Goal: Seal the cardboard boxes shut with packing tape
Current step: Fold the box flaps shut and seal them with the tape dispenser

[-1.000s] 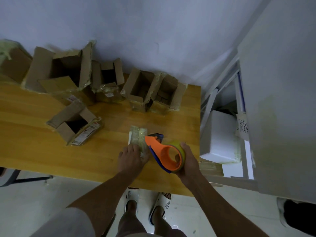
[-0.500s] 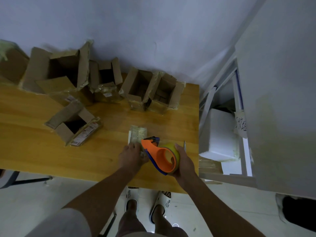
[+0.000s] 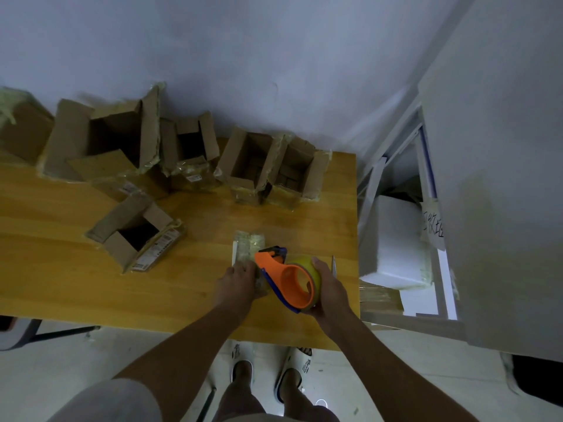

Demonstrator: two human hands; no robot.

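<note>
Drawn nearer along the small taped box [image 3: 248, 249], right hand [image 3: 330, 292] grips the tape dispenser [image 3: 289, 280] as left hand [image 3: 239, 281] presses the box flat.

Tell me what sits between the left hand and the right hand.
In the head view, the orange tape dispenser sits between them: the right hand grips it, the left hand presses the small taped box.

The small taped box [image 3: 248, 249] vanishes at its near end under the left hand [image 3: 239, 283] and the tape dispenser [image 3: 288, 278], so that seam can't be read. The far-left carton [image 3: 18, 129] is sliced by the frame edge. Shipping labels (all blur) unreadable. The table [image 3: 76, 284] runs off left.
</note>
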